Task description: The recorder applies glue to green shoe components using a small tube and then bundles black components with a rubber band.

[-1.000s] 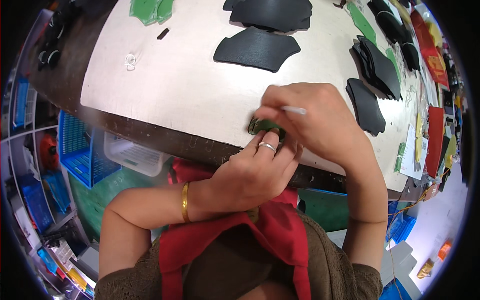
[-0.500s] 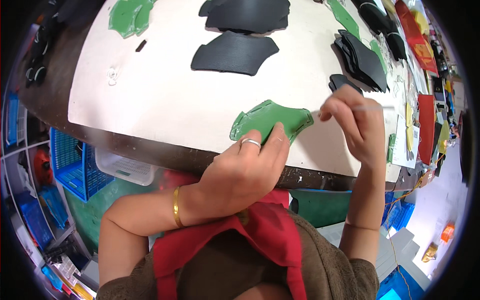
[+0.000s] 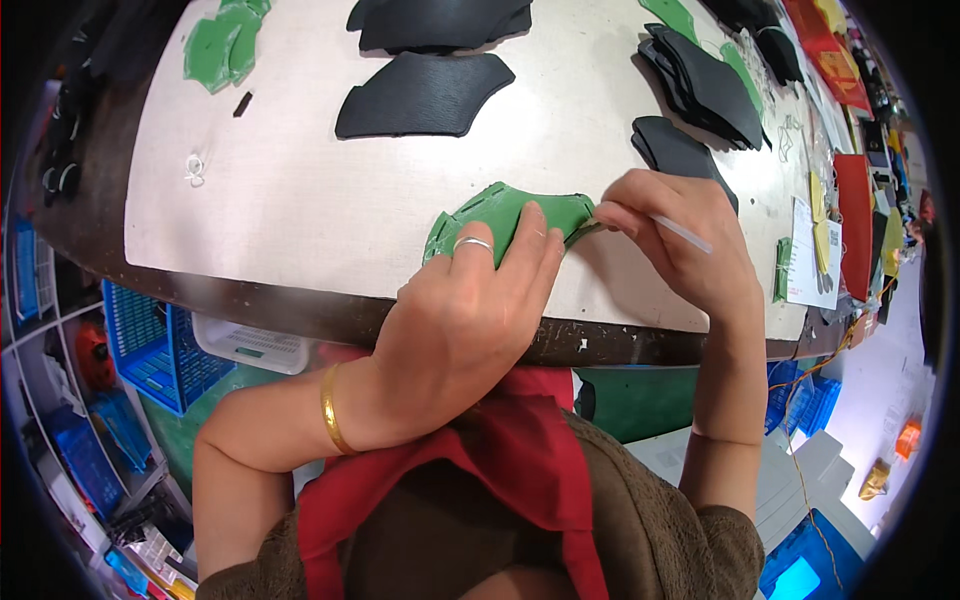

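Note:
A green curved template (image 3: pixel 500 207) with slots along its edges lies near the front of the white work board. My left hand (image 3: pixel 470 290) rests on it, fingers stretched out and pressing it down. Below its right end a dark edge shows; most of what lies underneath is hidden. My right hand (image 3: pixel 680 230) pinches a slim whitish pen-like stick (image 3: pixel 684 235), whose tip is at the template's right end, partly hidden by my fingers. Beyond my hands, a black leather-like piece (image 3: pixel 425 95) of similar curved outline lies on the board.
More black pieces (image 3: pixel 440 22) lie at the far side, and a black stack (image 3: pixel 700 85) sits far right. Green templates (image 3: pixel 222 50) are at the far left. The white board (image 3: pixel 270 200) ends at a dark table edge (image 3: pixel 250 293). A blue basket (image 3: pixel 165 345) stands below left.
My right hand has moved in, bringing the stick's tip to the template's right end. My left hand still presses the template. The whole view has shifted slightly.

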### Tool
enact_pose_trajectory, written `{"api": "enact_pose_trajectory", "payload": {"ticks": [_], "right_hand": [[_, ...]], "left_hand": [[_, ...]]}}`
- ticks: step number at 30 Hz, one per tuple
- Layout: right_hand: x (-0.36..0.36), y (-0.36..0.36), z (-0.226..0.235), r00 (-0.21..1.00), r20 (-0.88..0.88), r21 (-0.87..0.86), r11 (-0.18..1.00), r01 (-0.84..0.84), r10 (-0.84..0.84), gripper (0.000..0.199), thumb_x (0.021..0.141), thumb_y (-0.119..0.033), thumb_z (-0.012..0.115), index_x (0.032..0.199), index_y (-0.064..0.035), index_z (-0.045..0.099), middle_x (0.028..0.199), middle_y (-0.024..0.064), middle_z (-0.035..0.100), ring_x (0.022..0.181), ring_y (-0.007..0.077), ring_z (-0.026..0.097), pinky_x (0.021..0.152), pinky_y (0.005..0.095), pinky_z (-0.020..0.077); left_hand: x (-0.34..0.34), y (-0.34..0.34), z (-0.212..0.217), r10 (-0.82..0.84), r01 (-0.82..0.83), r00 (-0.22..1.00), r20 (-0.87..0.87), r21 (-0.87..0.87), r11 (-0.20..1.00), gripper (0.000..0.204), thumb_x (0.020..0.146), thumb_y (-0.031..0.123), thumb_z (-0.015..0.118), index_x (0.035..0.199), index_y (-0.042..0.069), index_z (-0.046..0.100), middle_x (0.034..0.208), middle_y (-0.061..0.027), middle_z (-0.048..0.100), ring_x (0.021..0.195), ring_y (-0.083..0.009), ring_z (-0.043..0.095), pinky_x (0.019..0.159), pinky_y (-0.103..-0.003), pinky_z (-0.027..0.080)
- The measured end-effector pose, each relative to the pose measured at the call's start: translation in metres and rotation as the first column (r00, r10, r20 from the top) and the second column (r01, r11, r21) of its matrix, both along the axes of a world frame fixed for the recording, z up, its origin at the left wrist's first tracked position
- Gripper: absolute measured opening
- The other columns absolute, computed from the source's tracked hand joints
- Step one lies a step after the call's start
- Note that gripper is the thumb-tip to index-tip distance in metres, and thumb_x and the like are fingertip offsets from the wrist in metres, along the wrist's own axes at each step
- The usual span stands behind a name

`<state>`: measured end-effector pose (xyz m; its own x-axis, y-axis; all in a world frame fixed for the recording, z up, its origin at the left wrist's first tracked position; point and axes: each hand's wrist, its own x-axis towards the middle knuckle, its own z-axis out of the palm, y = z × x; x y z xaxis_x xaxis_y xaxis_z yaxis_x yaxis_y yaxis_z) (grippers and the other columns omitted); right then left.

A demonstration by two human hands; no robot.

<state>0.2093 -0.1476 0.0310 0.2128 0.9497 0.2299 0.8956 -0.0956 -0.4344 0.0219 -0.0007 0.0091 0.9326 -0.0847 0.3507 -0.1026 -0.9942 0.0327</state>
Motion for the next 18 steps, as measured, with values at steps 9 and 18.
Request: {"api": "enact_pose_trajectory", "payload": {"ticks": [9,18], "right_hand": [[0.000,0.017,-0.003,0.992,0.130,0.022,1.000,0.005,-0.008,0.014,0.087,-0.010,0.074,0.088,-0.0079,0.060,0.072,0.0059,0.065,0.061,0.0294,0.065,0.054,0.0384,0.0473],[-0.018,0.029,-0.004,0.920,-0.186,-0.171,0.934,0.314,-0.344,0.018,0.099,-0.018,0.059,0.112,-0.0070,0.065,0.096,0.0138,0.070,0.087,0.0360,0.069,0.078,0.0472,0.0535]], "left_hand": [[0.001,0.002,0.003,0.005,-0.004,0.999,-0.050,0.029,1.000,0.041,0.078,0.010,0.065,0.116,0.004,0.075,0.120,-0.0099,0.071,0.072,-0.0200,0.057,0.057,-0.027,0.052],[-0.009,0.008,-0.018,-0.044,0.051,0.992,0.115,-0.058,0.997,0.033,0.073,0.011,0.069,0.105,0.007,0.076,0.114,-0.0064,0.073,0.070,-0.0177,0.058,0.056,-0.026,0.051]]}}
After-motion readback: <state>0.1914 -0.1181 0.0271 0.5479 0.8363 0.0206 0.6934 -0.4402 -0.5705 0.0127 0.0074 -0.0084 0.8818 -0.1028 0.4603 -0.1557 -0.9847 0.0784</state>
